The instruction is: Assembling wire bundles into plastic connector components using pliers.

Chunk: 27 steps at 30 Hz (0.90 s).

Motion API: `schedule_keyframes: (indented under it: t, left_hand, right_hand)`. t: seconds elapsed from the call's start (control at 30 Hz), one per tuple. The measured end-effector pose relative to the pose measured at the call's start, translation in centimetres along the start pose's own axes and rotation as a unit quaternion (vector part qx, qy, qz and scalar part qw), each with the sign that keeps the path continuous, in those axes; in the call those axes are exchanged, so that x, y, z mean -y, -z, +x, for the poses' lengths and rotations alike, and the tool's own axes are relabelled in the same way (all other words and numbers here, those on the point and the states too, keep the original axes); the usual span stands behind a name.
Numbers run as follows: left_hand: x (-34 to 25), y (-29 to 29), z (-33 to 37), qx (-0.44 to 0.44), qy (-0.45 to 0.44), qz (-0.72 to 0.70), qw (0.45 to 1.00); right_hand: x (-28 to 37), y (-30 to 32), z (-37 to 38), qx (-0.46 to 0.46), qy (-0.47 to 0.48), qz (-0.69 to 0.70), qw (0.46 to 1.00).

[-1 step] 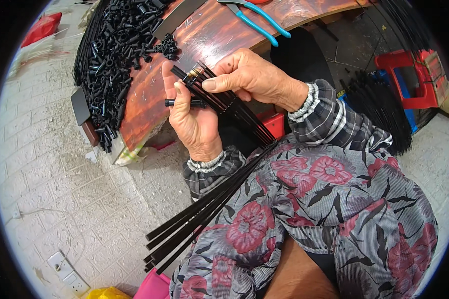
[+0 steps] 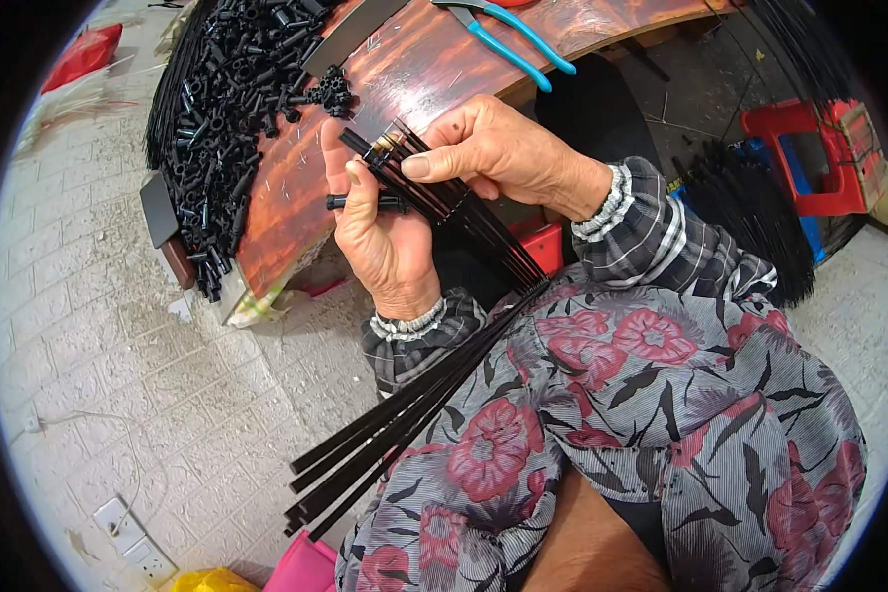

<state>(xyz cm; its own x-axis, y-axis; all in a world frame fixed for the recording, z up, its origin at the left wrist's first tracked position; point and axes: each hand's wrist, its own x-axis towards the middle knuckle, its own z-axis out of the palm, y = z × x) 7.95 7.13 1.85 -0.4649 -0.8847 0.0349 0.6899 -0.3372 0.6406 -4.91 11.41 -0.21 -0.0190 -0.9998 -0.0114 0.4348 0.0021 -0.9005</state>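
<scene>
Before me, both hands hold the upper end of an umbrella frame (image 2: 488,235), a bundle of thin black ribs around a hub with a brass-coloured bit at its top. My left hand (image 2: 390,242) is closed on the hub end, thumb up against it. A small black plastic fitting (image 2: 340,202) lies across that palm, its end sticking out past the thumb. My right hand (image 2: 513,153) pinches the ribs just below the hub between thumb and curled fingers. The frame runs down to my lap, where thicker black rods (image 2: 395,419) fan out to the lower left.
A heap of small black fittings (image 2: 217,123) covers the left of the reddish wooden table (image 2: 291,183). Blue-handled pliers (image 2: 513,51) and a wide metal blade (image 2: 350,37) lie farther back. To the right stand a red stool (image 2: 814,202) and a bundle of black rods (image 2: 745,212).
</scene>
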Motion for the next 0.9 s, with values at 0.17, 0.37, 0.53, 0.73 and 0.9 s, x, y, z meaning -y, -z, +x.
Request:
schedule_keyframes:
  t: [0.17,0.37,0.53,0.73,0.9]
  left_hand:
    - [0.4,0.3,0.2,0.036,0.002,0.04,0.999]
    - [-0.2,0.7,0.0,0.03,0.009,-0.017,0.999]
    - [-0.9,1.7,-0.2,0.053,0.016,-0.028,0.998]
    - [0.0,0.7,-0.1,0.051,0.026,-0.031,0.998]
    - [0.4,0.5,-0.7,-0.026,-0.014,0.091,0.995]
  right_hand:
    - [0.2,0.3,-0.4,-0.026,0.008,-0.007,1.0]
    - [0.1,0.0,0.2,0.011,-0.013,-0.003,1.0]
    - [-1.0,-0.3,0.7,0.035,0.0,0.046,0.998]
    - [0.4,0.2,-0.3,0.014,0.014,-0.042,0.999]
    - [-1.4,0.1,0.5,0.019,-0.001,0.028,0.999]
